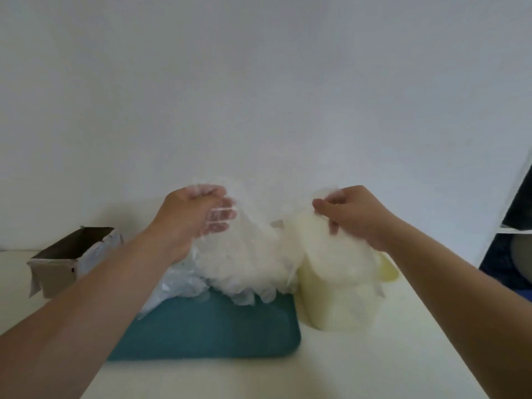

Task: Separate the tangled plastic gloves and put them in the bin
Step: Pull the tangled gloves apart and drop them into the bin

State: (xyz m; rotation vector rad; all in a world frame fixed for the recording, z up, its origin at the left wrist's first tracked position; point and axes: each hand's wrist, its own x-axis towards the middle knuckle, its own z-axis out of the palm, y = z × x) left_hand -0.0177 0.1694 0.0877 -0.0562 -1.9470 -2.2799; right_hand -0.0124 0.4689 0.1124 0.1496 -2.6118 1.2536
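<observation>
left hand (193, 217) grips the tangled plastic gloves (244, 251) at top, bunch hangs under it onto teal tray (218, 332) | right hand (355, 214) pinches their other end, above cream bin (339, 309) | cardboard box (69, 263) at left

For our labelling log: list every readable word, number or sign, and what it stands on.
None can be read.
The open cardboard box has a small dark mark, too blurred to read.
The teal tray, pale yellow plastic bin and clear plastic gloves show no text.

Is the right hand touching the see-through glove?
Touching. The head view shows the right hand pinching a plastic glove above the cream bin.
</observation>
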